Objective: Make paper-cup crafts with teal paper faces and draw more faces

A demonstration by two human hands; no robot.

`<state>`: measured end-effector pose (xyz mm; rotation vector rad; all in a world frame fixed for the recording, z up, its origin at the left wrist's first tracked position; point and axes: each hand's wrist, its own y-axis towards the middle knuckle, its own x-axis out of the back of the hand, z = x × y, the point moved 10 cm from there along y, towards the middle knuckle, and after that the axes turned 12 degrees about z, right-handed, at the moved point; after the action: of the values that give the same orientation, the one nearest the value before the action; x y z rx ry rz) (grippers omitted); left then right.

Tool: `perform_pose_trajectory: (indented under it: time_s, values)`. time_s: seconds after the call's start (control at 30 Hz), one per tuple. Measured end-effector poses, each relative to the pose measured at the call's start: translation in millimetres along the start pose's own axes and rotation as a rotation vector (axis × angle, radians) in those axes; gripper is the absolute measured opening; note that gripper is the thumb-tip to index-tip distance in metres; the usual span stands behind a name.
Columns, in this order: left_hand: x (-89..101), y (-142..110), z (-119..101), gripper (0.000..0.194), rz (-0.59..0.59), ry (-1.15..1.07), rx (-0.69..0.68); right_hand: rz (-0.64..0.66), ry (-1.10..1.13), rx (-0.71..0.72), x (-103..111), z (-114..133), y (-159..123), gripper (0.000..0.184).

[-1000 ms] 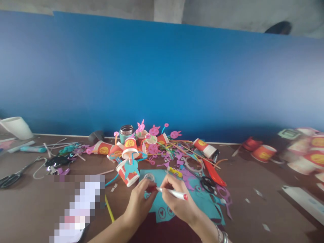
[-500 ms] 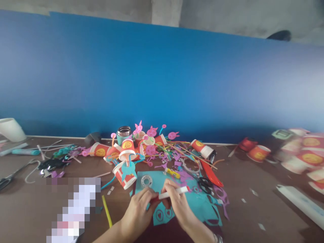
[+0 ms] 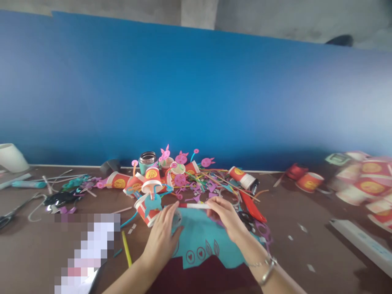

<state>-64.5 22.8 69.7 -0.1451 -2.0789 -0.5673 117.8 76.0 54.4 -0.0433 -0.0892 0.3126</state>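
Note:
My right hand [image 3: 225, 218] pinches one end of a white marker [image 3: 197, 206] held level above the far part of a turquoise paper sheet [image 3: 202, 232]. The marker's red end points left, at the fingertips of my left hand [image 3: 162, 237]. That hand is open, fingers stretched and thumb apart; whether its fingertips touch the marker I cannot tell. Partly behind those fingers lies a tape roll [image 3: 177, 219]. Hearts in circles [image 3: 196, 255] and pointed ear-like shapes [image 3: 212, 248] are drawn in dark red along the sheet's near edge.
Beyond the sheet lie paper-cup figures [image 3: 151, 179], pink pig cutouts [image 3: 181, 158], straws and scraps. A yellow strip [image 3: 126, 249] is left of my left arm. Black scissors [image 3: 246, 220] and an orange-red object [image 3: 254, 207] sit rightward; stacked red cups [image 3: 370, 185] stand far right.
My hands have moved apart and farther forward. The marker, earlier slanting across my right hand, now lies level between both hands. More of the drawn shapes show. My left fingers have straightened.

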Motion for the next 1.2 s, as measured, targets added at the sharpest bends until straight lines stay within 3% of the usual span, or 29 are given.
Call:
perform_pose_trajectory:
  time_s: [0.1,0.17,0.2,0.33,0.47,0.6,0.73,0.83,0.87,0.93,1.0,1.1,1.2]
  values:
    - [-5.2,-0.1,-1.8,0.045,0.116,0.184,0.017,-0.079,-0.428,0.015,14.7,5.3,17.9,0.017]
    - [-11.3,0.1,-4.3,0.041,0.207,0.31,0.03,-0.086,-0.81,0.032,7.9,8.8,29.0,0.017]
    - [-13.9,0.9,-6.8,0.04,0.242,0.363,0.026,-0.093,-0.873,0.031,5.8,7.9,33.1,0.016]
    - [-21.7,10.6,-12.4,0.037,0.345,0.541,0.024,-0.105,-1.017,0.035,8.1,14.0,33.8,0.019]
    - [-32.7,24.2,-14.5,0.033,0.441,0.587,-0.046,-0.136,-1.127,-0.102,50.9,16.0,6.9,0.027]
    - [-33.5,39.7,-20.5,0.034,0.377,0.634,-0.098,-0.078,-1.216,-0.308,89.7,-5.1,-27.7,0.03]
    - [-29.8,45.2,-42.3,0.026,0.281,0.576,-0.096,-0.028,-1.273,-0.371,93.2,-18.9,-43.8,0.039]
    - [-49.7,31.4,-75.8,0.012,0.453,0.41,-0.243,-0.026,-1.306,-0.404,93.4,-21.1,-45.4,0.044]
    - [-58.1,23.6,-87.4,0.017,0.533,0.366,-0.306,-0.037,-1.31,-0.408,95.4,-19.8,-46.0,0.043]
    - [-69.5,10.7,-101.9,0.026,0.635,0.336,-0.364,-0.085,-1.266,-0.376,101.5,-13.0,-49.8,0.04]
    - [-78.8,3.5,-104.6,0.024,0.696,0.338,-0.345,-0.14,-1.084,-0.308,108.0,-5.0,-59.2,0.037]
    - [-91.0,0.0,-102.1,0.014,0.72,0.364,-0.3,-0.15,-0.442,-0.271,106.9,-11.6,-85.2,0.036]
    - [-99.8,-1.3,-103.2,0.015,0.705,0.404,-0.299,-0.064,0.217,-0.353,69.3,-34.9,-121.5,0.043]
